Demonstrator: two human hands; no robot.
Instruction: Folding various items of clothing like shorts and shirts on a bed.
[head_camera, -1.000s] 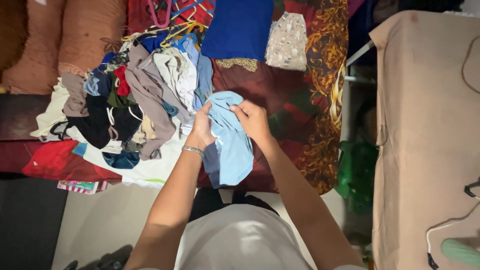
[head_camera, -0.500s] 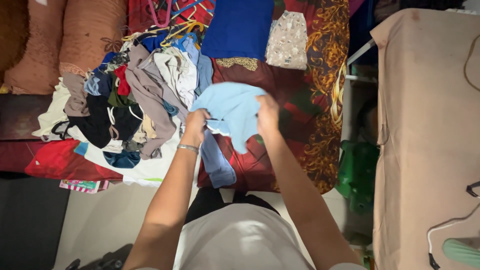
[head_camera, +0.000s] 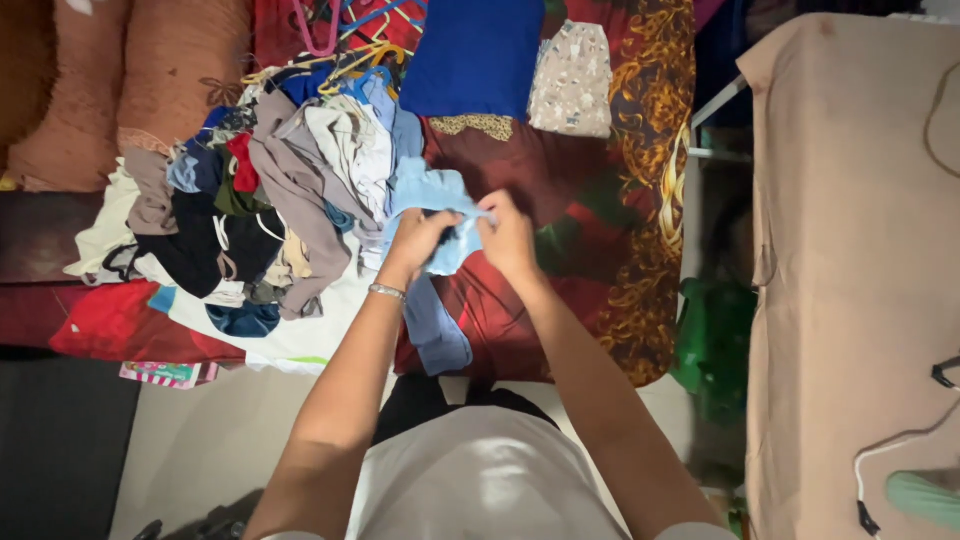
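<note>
At frame centre, the left hand (head_camera: 418, 243) and right hand (head_camera: 507, 238) both pinch a light blue garment (head_camera: 432, 196) bunched above the bed (head_camera: 560, 170), beside the clothes pile (head_camera: 260, 190). It looks mid-fold, perhaps being gathered; smoothing it flat would call for spreading the edges.

Left hand (head_camera: 420, 243) and right hand (head_camera: 507, 240) both grip a light blue garment (head_camera: 432, 200), bunched between them, over a red patterned bed (head_camera: 560, 190). Mixed clothes pile (head_camera: 260, 190) just left; folded blue cloth (head_camera: 473, 55) beyond.
</note>
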